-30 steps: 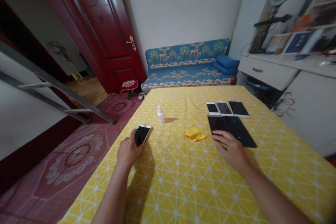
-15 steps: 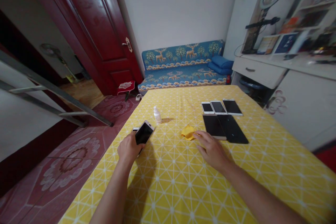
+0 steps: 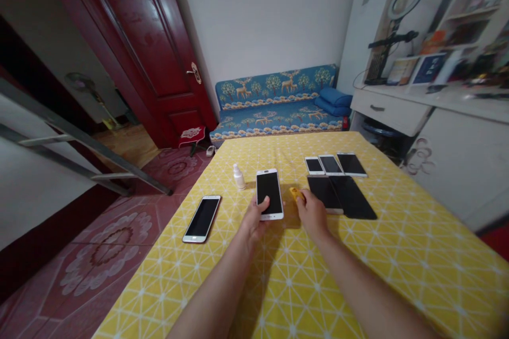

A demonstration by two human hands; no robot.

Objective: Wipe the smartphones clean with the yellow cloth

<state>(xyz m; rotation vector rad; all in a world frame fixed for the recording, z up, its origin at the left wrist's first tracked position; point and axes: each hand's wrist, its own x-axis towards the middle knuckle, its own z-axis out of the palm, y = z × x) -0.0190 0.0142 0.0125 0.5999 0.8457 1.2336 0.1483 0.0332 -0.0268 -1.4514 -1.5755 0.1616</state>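
Observation:
My left hand (image 3: 256,217) is closed round the lower end of a white smartphone (image 3: 269,193), its thumb across the dark screen. The phone is held above the table, screen up. Just right of it, my right hand (image 3: 312,212) grips a bunched yellow cloth (image 3: 296,194), part of which the fingers hide. Another white-edged smartphone (image 3: 202,219) lies screen up near the table's left edge. A small white spray bottle (image 3: 239,177) stands upright beyond the held phone, to its left.
Three phones (image 3: 334,164) lie in a row at the right, with two dark tablet-like devices (image 3: 353,196) side by side in front of them. A yellow patterned cloth covers the table (image 3: 254,286). A blue sofa (image 3: 274,98) stands behind it, a white cabinet (image 3: 457,143) to the right.
My left hand has lifted a phone and carried it right to the middle, exposing the other phone at the left. My right hand has picked up the yellow cloth from the table.

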